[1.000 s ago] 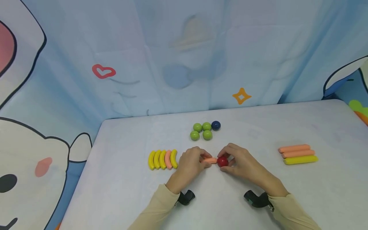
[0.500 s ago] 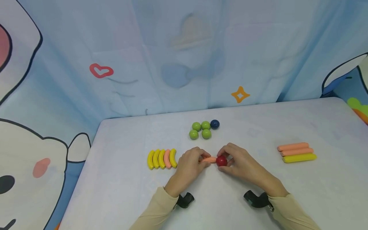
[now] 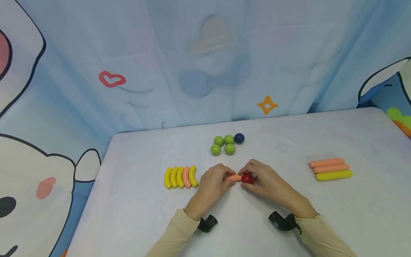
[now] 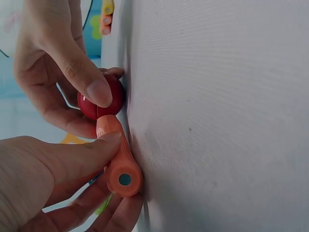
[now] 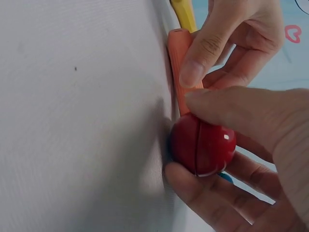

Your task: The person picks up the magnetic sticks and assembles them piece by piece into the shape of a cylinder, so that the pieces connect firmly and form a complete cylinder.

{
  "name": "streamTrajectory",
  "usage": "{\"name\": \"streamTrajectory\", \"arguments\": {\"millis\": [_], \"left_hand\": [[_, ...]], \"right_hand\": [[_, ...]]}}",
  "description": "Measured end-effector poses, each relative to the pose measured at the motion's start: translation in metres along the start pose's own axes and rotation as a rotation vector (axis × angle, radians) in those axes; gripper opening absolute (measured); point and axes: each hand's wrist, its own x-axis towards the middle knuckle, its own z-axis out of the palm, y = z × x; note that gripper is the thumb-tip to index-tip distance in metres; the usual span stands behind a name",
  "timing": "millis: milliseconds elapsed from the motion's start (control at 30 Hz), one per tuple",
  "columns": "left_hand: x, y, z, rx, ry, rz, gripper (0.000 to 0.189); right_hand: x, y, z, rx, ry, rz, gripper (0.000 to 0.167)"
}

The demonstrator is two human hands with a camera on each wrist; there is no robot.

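Over the middle of the table, my left hand (image 3: 212, 185) pinches a short curved orange building rod (image 4: 117, 157) between thumb and fingers. A round metal-looking disc shows in the rod's near end in the left wrist view. Its other end meets a glossy red ball (image 5: 203, 145) with a seam round it. My right hand (image 3: 269, 182) grips this ball; in the right wrist view the thumb lies where rod and ball meet, with fingers curled beneath the ball. Both pieces stay low, close to the tabletop.
Left of the hands lies a row of curved yellow rods (image 3: 173, 177) with one orange curved rod (image 3: 186, 177). Several green balls (image 3: 229, 149) and a dark blue ball (image 3: 239, 138) sit behind. Two straight orange rods (image 3: 326, 162) and a yellow rod (image 3: 334, 175) lie right.
My right hand has shifted slightly left, its fingertips moving over the red ball toward the orange rod. The left hand keeps its pinch. The head view has tilted slightly.
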Motion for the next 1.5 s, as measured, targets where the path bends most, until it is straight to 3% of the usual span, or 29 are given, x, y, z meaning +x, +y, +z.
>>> {"name": "streamTrajectory", "arguments": {"millis": [267, 633, 733, 867, 1000, 1200, 1367, 1500], "left_hand": [[0.0, -0.001, 0.001, -0.021, -0.014, -0.013, 0.027], [0.013, 0.0, 0.007, -0.085, -0.039, 0.047, 0.021], [0.015, 0.0, 0.003, -0.035, -0.034, 0.059, 0.031], [0.022, 0.001, -0.005, 0.094, 0.032, 0.128, 0.047], [0.034, 0.0, -0.01, 0.22, 0.094, 0.227, 0.041], [0.05, 0.002, -0.011, 0.324, 0.066, 0.261, 0.036], [0.056, 0.009, -0.009, 0.405, 0.023, 0.25, 0.031], [0.06, 0.015, -0.007, 0.468, 0.001, 0.285, 0.029]], "right_hand": [[-0.003, -0.003, -0.002, -0.081, 0.046, 0.082, 0.027], [-0.007, -0.003, -0.001, -0.136, 0.072, 0.138, 0.018], [-0.009, -0.003, -0.004, -0.161, 0.073, 0.178, 0.019], [-0.013, -0.002, -0.009, -0.186, 0.076, 0.217, 0.02], [-0.017, 0.001, -0.01, -0.186, 0.081, 0.251, 0.022], [-0.021, 0.003, -0.01, -0.181, 0.097, 0.254, 0.022], [-0.024, 0.003, -0.013, -0.184, 0.101, 0.271, 0.022], [-0.027, 0.005, -0.014, -0.183, 0.109, 0.279, 0.023]]}}
